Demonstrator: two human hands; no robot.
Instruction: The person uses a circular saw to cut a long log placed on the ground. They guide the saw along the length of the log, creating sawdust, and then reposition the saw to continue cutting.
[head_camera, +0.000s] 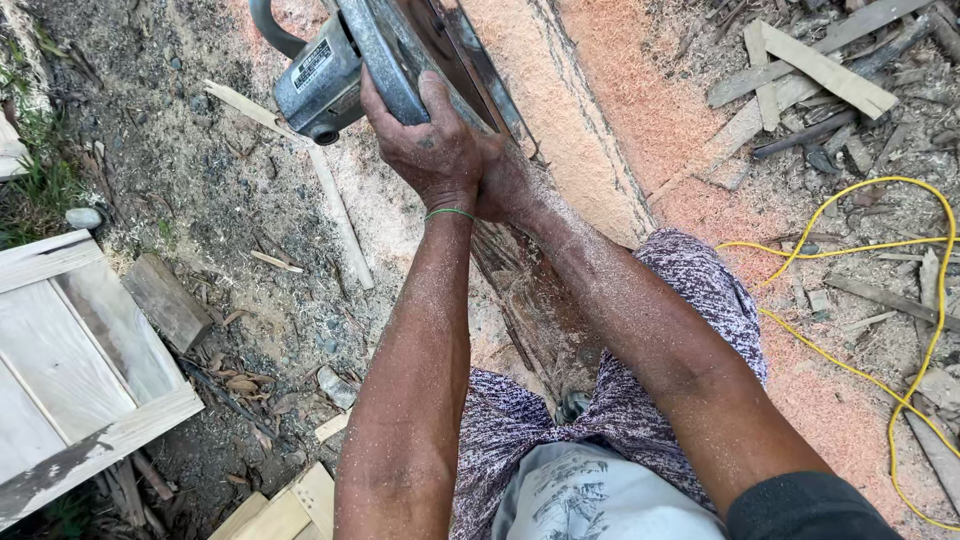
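My left hand (425, 140) grips the grey metal body of a power planer (345, 65) at the top of the view, thumb over its edge. A green band circles that wrist. My right hand (505, 180) sits just behind and under the left, mostly hidden by it, pressed against the tool's underside. The planer rests on a long wooden beam (560, 130) covered in orange sawdust. Both forearms are dusted with fine sawdust.
A yellow cable (900, 330) loops over the ground at right. Scrap wood strips (820, 65) lie at the top right. A pale wooden frame (70, 350) sits at left, with a small block (165, 300) beside it. Sawdust and chips cover the dirt.
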